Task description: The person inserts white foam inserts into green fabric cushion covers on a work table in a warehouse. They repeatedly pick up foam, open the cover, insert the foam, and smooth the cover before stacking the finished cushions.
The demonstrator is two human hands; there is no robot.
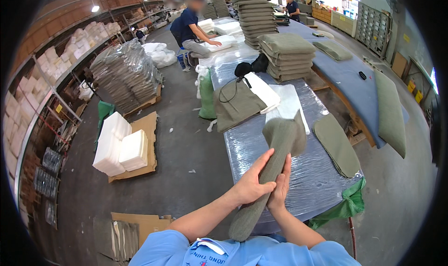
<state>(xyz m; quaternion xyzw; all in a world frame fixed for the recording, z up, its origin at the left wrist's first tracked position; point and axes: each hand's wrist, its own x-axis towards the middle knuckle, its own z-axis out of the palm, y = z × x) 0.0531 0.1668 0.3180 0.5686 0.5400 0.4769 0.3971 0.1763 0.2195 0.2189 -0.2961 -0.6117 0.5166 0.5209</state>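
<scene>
Between my left hand (252,184) and my right hand (280,191) stands a long grey-green cushion (252,214), turned on its edge. My palms press on its two sides, with the fingers pointing away from me. Its near end reaches my chest; the far end, blurred, is above the plastic-wrapped table (308,191). Beyond it lie a white sheet (285,100), a folded white cloth (261,93) and a loose grey-green fabric cover (235,105). A flat grey-green cover (336,144) rests at the table's right side.
Stacked grey-green cushions (285,56) stand farther along the table, near a black bundle (252,66). A blue-topped table (345,84) runs along the right. White foam blocks (126,144) sit on cardboard on the left floor. A co-worker (189,28) handles white pads at the far left.
</scene>
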